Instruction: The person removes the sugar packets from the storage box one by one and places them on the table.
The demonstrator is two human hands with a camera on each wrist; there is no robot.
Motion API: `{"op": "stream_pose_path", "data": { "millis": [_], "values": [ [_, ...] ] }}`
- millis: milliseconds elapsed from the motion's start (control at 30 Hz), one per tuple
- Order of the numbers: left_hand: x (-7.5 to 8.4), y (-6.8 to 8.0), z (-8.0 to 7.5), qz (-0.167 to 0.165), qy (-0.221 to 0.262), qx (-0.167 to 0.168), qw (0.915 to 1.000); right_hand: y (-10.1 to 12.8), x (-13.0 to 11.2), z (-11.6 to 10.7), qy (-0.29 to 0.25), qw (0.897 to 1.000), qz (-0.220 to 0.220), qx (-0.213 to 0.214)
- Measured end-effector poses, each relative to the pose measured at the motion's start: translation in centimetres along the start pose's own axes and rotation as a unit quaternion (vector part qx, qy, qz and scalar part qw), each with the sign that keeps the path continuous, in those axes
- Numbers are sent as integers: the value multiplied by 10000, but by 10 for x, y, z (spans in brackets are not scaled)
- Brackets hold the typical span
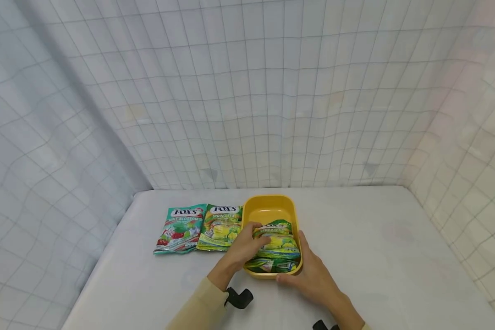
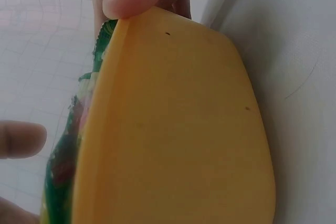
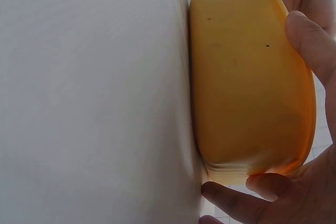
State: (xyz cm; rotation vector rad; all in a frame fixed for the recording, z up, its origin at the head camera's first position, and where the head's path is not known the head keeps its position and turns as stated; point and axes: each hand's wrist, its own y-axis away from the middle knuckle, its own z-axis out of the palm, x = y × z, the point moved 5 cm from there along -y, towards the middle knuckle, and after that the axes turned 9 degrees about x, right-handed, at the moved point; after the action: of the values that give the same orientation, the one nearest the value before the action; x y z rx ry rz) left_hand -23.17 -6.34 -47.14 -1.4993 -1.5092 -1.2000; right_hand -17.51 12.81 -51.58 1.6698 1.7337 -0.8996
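Observation:
A yellow plastic tub stands on the white table with several green Fox's Spring Tea candy bags in it, bunched toward its near end. My left hand reaches over the tub's left side, its thumb and fingers extended over the candy bags. At the near right corner, my right hand holds the tub, thumb on the near rim and fingers along the right wall. In the right wrist view that thumb lies at the rim, with fingers round the other side.
Left of the tub lie a teal Fox's Mint Blossom bag and a green and yellow Spring Tea bag, side by side. White checked cloth hangs behind and at both sides of the table.

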Motion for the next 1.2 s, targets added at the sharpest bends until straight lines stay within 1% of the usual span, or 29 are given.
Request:
{"op": "stream_pose_path", "data": {
  "millis": [133,367,433,567,667,733,967,1200],
  "values": [
    [1,-1,-2,40,38,12,10000,-2,0,0,41,10000,75,-27],
    [0,-1,-3,255,282,181,9991,-2,1,0,23,10000,93,-19],
    [-1,-2,-3,248,299,226,9990,-2,0,1,3,10000,91,-5],
    [-4,-5,-2,1,387,263,9989,-2,1,1,11,9999,109,1],
    [-5,-7,-1,-230,530,223,9981,-3,2,1,24,9999,124,17],
    [-5,-9,-1,-326,646,174,9972,-3,2,1,25,9999,108,27],
    [-8,-15,3,-504,945,97,9942,-2,1,1,17,9999,103,35],
    [-6,-20,6,-569,1148,103,9917,-2,1,1,5,9999,135,33]
  ]
}}
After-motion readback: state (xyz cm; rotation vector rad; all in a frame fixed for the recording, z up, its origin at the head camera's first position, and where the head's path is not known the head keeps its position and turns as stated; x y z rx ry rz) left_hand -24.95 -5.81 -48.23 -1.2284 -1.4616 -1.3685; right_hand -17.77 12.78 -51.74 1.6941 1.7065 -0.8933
